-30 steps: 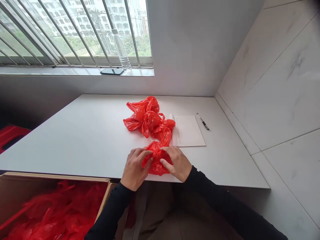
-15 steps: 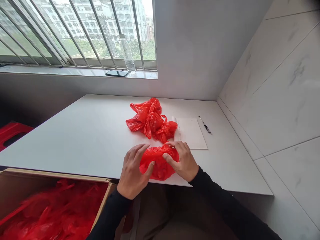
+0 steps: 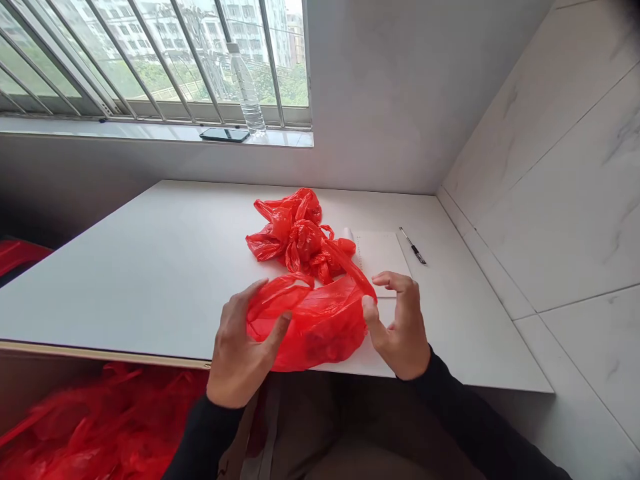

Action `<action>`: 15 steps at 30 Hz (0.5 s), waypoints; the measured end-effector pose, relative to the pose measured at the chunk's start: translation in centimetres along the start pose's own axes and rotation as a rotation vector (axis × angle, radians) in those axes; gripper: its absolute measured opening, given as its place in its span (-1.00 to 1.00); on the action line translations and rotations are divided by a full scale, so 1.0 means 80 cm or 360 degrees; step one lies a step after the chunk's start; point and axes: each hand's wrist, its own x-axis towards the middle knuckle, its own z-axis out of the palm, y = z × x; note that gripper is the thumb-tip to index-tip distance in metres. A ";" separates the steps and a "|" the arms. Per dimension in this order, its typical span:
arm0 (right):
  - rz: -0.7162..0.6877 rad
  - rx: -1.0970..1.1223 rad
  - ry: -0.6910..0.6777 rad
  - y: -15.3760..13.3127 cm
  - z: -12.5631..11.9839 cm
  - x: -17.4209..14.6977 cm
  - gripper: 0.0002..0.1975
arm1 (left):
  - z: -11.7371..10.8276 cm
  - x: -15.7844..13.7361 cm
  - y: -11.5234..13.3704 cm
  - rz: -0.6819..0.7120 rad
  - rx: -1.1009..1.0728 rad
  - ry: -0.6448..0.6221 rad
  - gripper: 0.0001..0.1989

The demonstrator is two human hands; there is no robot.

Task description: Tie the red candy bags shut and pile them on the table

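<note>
A red plastic bag (image 3: 320,327) lies spread at the table's near edge, its handle loops standing up and darker contents showing through its thin film. At its left side is my left hand (image 3: 243,347), fingers and thumb apart, the thumb in front of the film. My right hand (image 3: 400,327) is beside the bag's right edge with thumb and fingers spread; the thumb tip is against or very near the right handle. Just behind lies a heap of knotted red plastic bags (image 3: 295,233).
A notebook (image 3: 385,250) and a pen (image 3: 413,245) lie right of the heap on the white table (image 3: 150,280). At lower left, a cardboard box (image 3: 30,383) holds many red bags (image 3: 100,427). A phone (image 3: 225,135) and water bottle (image 3: 246,93) occupy the windowsill.
The near bag has opened out wider, its handles now raised. My hands have moved apart, the left one leftward and the right one rightward. The view has shifted slightly.
</note>
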 end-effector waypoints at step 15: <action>-0.0491 -0.0607 -0.1381 -0.047 0.007 -0.009 -0.52 | -0.033 -0.040 0.037 -0.0687 -0.0534 -0.0068 -0.67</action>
